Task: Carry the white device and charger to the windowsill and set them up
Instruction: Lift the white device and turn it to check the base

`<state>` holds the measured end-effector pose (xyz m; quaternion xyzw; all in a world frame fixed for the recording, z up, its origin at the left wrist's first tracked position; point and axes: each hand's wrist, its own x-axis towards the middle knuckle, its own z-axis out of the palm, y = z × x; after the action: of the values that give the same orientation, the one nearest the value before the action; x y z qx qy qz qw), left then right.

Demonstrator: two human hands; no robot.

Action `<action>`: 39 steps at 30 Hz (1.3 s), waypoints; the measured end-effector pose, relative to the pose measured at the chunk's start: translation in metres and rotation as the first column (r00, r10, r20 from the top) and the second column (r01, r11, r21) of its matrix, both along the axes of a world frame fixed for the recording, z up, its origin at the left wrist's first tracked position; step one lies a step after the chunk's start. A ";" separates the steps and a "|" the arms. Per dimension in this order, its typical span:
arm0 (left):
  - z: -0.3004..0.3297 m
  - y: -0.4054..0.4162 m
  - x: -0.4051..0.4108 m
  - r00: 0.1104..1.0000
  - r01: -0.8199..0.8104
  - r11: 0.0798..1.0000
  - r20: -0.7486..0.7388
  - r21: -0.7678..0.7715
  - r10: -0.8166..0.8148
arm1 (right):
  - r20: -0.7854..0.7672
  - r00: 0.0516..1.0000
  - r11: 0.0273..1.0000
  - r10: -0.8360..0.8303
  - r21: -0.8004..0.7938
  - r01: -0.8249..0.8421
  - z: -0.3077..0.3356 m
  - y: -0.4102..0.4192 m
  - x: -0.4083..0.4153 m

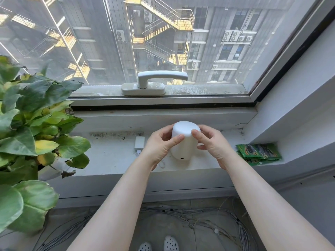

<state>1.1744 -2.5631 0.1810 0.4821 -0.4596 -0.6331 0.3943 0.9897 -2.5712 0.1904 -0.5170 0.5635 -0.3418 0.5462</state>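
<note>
both hands, left hand (159,144) and right hand (212,142), grasp the white device (184,142) upright near the windowsill (112,154) front edge. its port faces the person; the charger (139,143) lies just beside the left hand, so that hand is nearer.

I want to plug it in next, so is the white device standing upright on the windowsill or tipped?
Upright: the white device stands on the windowsill, flat top up, between left hand and right hand.

High-rise office or flat, windowsill (112,156), potted plant (36,113), floor cables (190,214), tower blocks (226,42) outside
</note>
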 end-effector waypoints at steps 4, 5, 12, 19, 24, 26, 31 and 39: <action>0.002 0.005 -0.001 0.999 -0.044 0.999 0.031 0.022 0.043 | -0.020 1.000 1.000 0.011 0.026 -0.010 0.003 0.004 0.002; 0.002 0.006 -0.001 0.998 -0.059 0.998 0.041 0.034 0.057 | -0.031 0.999 0.999 0.010 0.035 -0.009 0.004 0.005 0.003; 0.004 0.013 -0.006 0.987 -0.134 0.985 0.110 0.112 0.121 | -0.075 0.997 0.998 -0.006 0.067 0.011 0.007 0.012 0.010; 0.015 0.018 -0.010 0.973 -0.210 0.954 0.144 0.211 0.182 | -0.037 0.993 0.986 0.108 0.128 -0.102 0.002 0.022 0.004; 0.018 0.022 -0.011 0.973 -0.205 0.946 0.157 0.250 0.169 | 0.036 0.997 0.984 0.072 0.159 -0.076 0.000 0.026 0.002; 0.019 0.023 -0.010 0.978 -0.178 0.947 0.150 0.268 0.142 | 0.041 0.998 0.984 0.057 0.167 -0.063 0.001 0.027 0.001; 0.019 0.026 -0.003 0.996 -0.052 0.946 0.080 0.321 0.028 | 0.057 0.998 0.968 0.006 0.251 -0.020 0.005 0.028 0.000; 0.020 0.028 -0.002 1.000 0.006 0.919 -0.007 0.395 -0.003 | -0.006 1.000 0.922 -0.031 0.387 0.031 0.008 0.032 0.004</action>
<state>1.1722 -2.5349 0.2010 0.5487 -0.3225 -0.7151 0.2890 0.9935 -2.5391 0.1980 -0.3901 0.6278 -0.2324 0.6322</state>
